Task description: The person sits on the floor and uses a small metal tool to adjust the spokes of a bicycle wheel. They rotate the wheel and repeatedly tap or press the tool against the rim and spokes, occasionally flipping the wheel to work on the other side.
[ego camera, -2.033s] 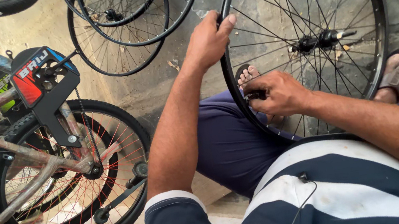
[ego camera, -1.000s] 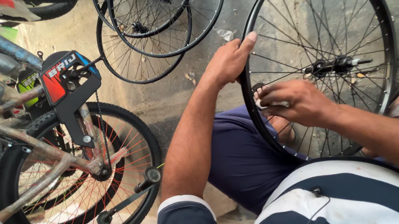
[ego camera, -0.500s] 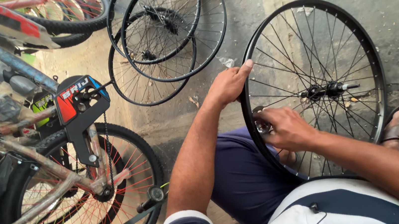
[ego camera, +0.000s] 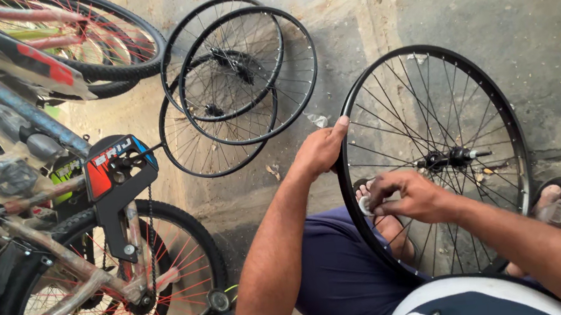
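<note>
Bicycle wheel (ego camera: pixel 490 84), a bare black rim laced with thin spokes and no tyre, stands upright on the concrete floor (ego camera: pixel 544 1) between the seated person's knees, its hub and axle (ego camera: pixel 451 157) near the middle. Compared with two seconds ago the wheel sits further from the camera and shows whole, as the head has tipped back; the wheel itself has barely turned. The left hand (ego camera: pixel 320 149) has stayed on the rim's left edge, fingers curled over it and thumb along the top, steadying it. The right hand (ego camera: pixel 413 195) has slid slightly down the inner side of the rim and is now pinched together on a small pale spoke tool (ego camera: pixel 365 205) pressed against the rim low on the left; two seconds back it held the same spot with a darker-looking grip. That reads as work moving from one spoke nipple to the next, judged from the small shift only.

Three more bare wheels (ego camera: pixel 236 78) lean by the wall, and a red-spoked bicycle (ego camera: pixel 96 270) stands at left. A sandalled foot (ego camera: pixel 558 200) shows behind the rim.
</note>
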